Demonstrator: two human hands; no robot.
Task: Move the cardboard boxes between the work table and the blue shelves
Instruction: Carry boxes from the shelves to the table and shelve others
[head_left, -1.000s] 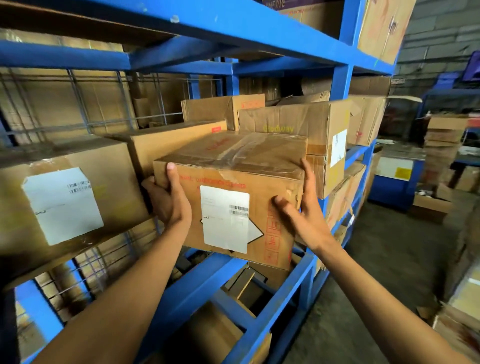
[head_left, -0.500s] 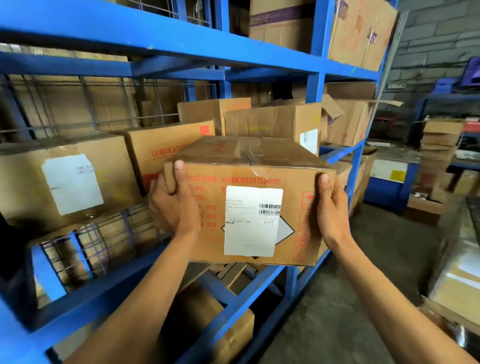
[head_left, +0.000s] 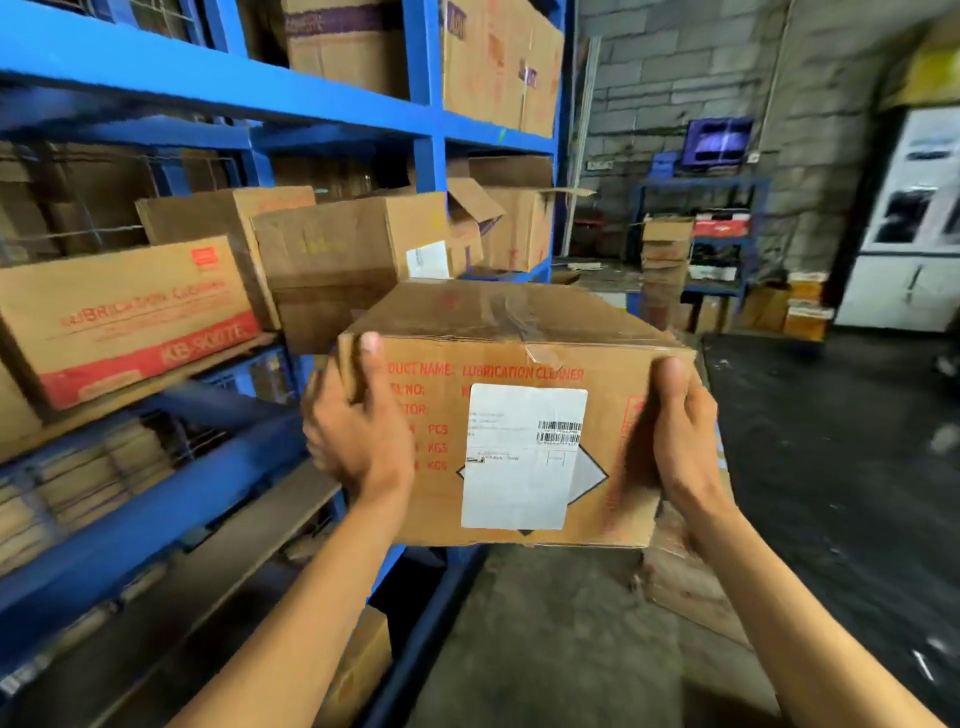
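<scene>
I carry a cardboard box (head_left: 514, 332) printed "LUBRICATION CLEANER" with a white barcode label on its near face. It hangs in the air in front of the blue shelves (head_left: 332, 104), clear of them. My left hand (head_left: 358, 426) grips the box's left edge, thumb on the front face. My right hand (head_left: 675, 431) grips the right edge, thumb near the top corner. The fingers behind the box are hidden.
The shelves at left hold several cardboard boxes, among them a flat one with a red band (head_left: 130, 317). A stack of boxes (head_left: 665, 270) and a blue rack (head_left: 722, 228) stand at the back wall. A white cabinet (head_left: 904, 249) is at right. Dark concrete floor (head_left: 831, 467) lies open ahead.
The box has come off the shelf and swung right, away from the rack. Both hands shifted from its front face to its side edges. My view has turned toward the aisle.
</scene>
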